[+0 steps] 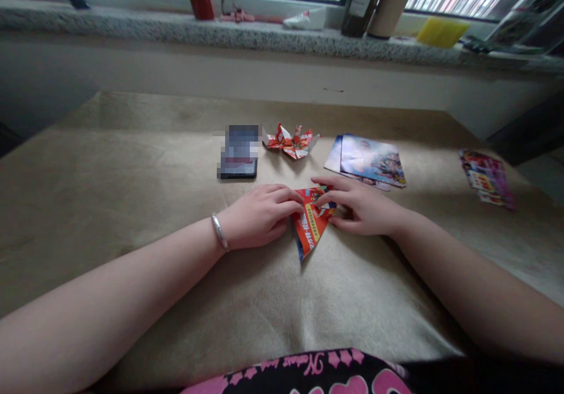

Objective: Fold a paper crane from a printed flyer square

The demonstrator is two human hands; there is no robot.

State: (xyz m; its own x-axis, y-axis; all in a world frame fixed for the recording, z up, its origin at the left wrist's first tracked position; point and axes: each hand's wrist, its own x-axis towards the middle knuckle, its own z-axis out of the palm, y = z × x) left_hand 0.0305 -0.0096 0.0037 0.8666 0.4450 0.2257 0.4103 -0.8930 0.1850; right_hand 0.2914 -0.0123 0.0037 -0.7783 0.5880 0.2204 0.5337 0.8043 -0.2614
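A sheet of printed red, yellow and blue paper [310, 229], folded into a triangle, lies on the table with one point toward me. My left hand [264, 215], with a silver bangle at its wrist, has its fingers bent and closed on the paper's left edge. From the other side my right hand [359, 206] holds the paper's right part, fingertips on top and thumb at the edge. Its index finger stretches past the upper edge. The fingers of both hands hide parts of the sheet.
Beyond my hands lie a dark phone [240, 153], a folded red-and-white paper piece [293, 142] and printed blue sheets [372, 158]. More colourful paper [487, 179] is at the right. A granite sill [264, 37] holds bottles and a yellow object [443, 32].
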